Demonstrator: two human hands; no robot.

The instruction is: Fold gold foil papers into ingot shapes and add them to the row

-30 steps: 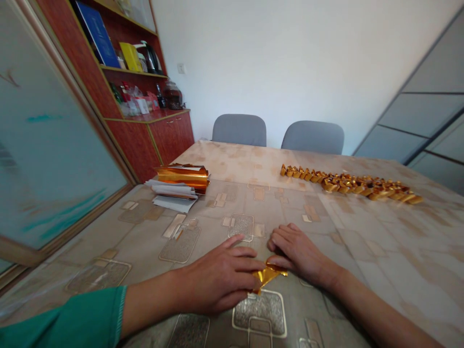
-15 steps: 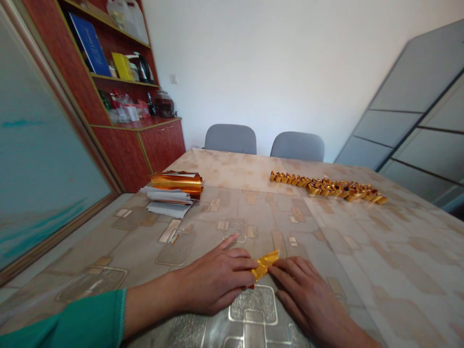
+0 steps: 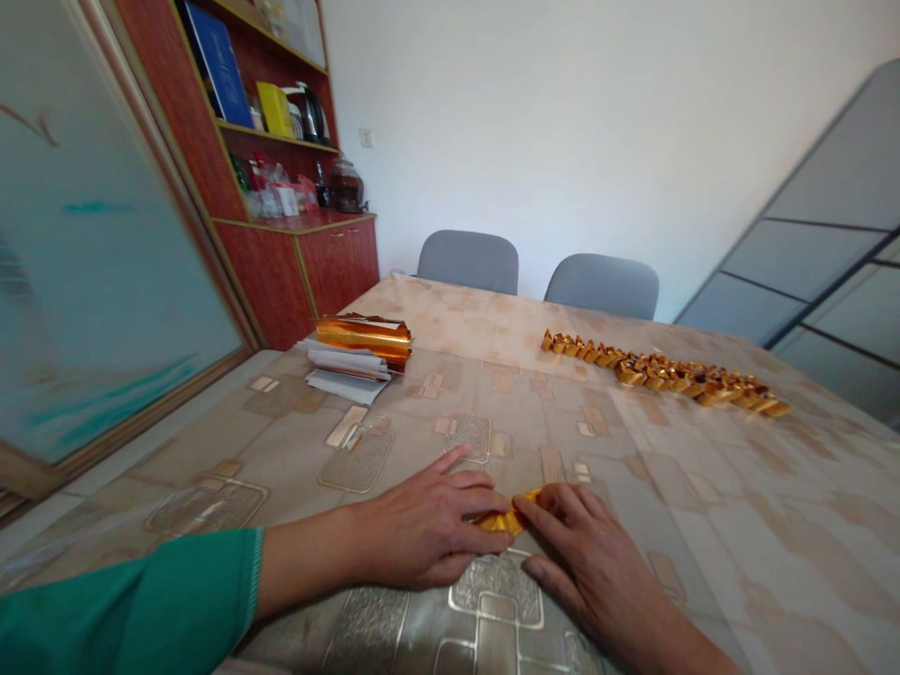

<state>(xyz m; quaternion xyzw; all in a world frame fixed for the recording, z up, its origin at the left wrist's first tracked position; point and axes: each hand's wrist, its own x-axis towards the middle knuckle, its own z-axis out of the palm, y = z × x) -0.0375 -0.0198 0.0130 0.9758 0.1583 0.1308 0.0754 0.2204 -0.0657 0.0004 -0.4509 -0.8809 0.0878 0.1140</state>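
Note:
A small piece of gold foil paper [image 3: 502, 518] lies flat on the table [image 3: 703, 525] near its front edge. My left hand [image 3: 428, 530] presses on the foil's left side with fingers spread. From the right, my right hand [image 3: 583, 553] lies with its fingertips on the same foil. Most of the foil is hidden beneath the fingers.
A long row of folded gold pieces [image 3: 661, 372] lies across the far right of the table. At the far left a stack of gold foil sheets [image 3: 364, 337] rests on white papers [image 3: 344, 367]. Two grey chairs [image 3: 468, 261] stand behind the table; a wooden cabinet [image 3: 309, 258] at left.
The foil piece, raised between the fingertips half a second ago, is now pressed flat on the table. My right hand has slid in over it from the right.

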